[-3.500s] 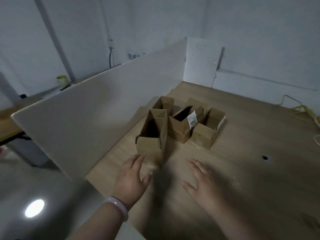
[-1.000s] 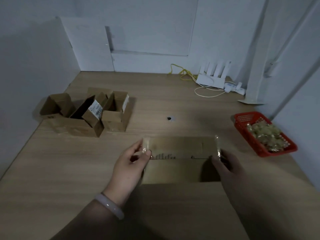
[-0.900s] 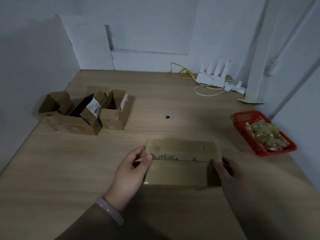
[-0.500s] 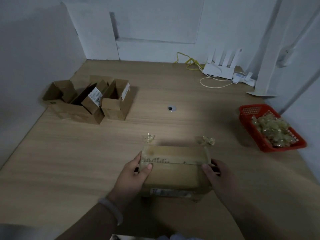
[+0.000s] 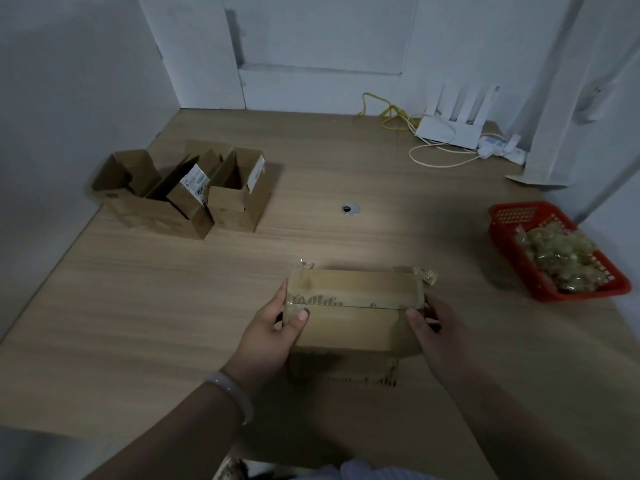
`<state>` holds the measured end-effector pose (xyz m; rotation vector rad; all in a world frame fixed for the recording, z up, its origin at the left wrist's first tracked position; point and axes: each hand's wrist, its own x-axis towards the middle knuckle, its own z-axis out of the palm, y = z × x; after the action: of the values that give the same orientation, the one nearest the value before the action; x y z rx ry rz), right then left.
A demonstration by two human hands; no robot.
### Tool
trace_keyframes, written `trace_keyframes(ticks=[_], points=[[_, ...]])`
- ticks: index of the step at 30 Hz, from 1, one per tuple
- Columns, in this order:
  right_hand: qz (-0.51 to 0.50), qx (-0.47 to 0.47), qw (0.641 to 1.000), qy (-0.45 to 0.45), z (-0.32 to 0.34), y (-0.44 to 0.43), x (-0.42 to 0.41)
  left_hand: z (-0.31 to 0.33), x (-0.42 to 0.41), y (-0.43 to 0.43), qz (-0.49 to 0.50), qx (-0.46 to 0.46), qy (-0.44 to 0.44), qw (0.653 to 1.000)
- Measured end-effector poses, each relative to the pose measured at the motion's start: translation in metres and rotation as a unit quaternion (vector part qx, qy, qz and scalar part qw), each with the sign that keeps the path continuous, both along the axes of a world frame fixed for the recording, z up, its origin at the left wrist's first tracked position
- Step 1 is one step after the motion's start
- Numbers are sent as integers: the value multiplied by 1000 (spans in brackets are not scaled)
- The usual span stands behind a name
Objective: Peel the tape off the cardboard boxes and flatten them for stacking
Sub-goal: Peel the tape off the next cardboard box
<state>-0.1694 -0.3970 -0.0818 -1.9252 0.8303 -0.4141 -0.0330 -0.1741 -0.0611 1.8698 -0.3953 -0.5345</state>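
- A cluster of opened boxes [image 5: 180,195] is located at the far left of the surface [image 5: 156,323]. The flaps are raised and white labels are visible.
- The left hand [image 5: 270,330], with a pale bracelet [image 5: 232,393] at the wrist, is applied to the left end of the taped box [image 5: 349,327]. The thumb is laid on the top face and the fingers are clamped round the end.
- The taped box is positioned at the near centre of the surface, between both hands. A strip of clear tape [image 5: 353,299] is run along the top seam, with crumpled loose ends at both far corners.
- The right hand [image 5: 440,330] is applied to the right end likewise, with the fingers clamped on the box.
- A red basket [image 5: 516,214] filled with crumpled yellowish wads [image 5: 557,251] is placed at the right edge, well apart from the taped box.
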Motion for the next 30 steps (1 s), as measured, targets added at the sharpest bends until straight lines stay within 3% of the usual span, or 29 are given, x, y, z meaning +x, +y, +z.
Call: trace_keyframes(ticks=[11,17,20,25,27,30], points=[[-45,39,995,74,-4,-6,-15,-3,-14,1,-41,33,-37,998],[-37,32,991,127,-14,3,-37,-28,-25,18,-47,134,-73,987],[-25,31,986,164,-24,9,-39,-41,-31,23,-50,152,-50,986],[-18,25,991,133,-29,4,-28,-41,-21,16,-36,139,-53,988],[-11,-34,990,134,-30,4,-22,-38,-15,11,-32,139,-62,988],[87,-278,947,135,-23,14,-7,-39,-9,6,-5,128,-52,990]])
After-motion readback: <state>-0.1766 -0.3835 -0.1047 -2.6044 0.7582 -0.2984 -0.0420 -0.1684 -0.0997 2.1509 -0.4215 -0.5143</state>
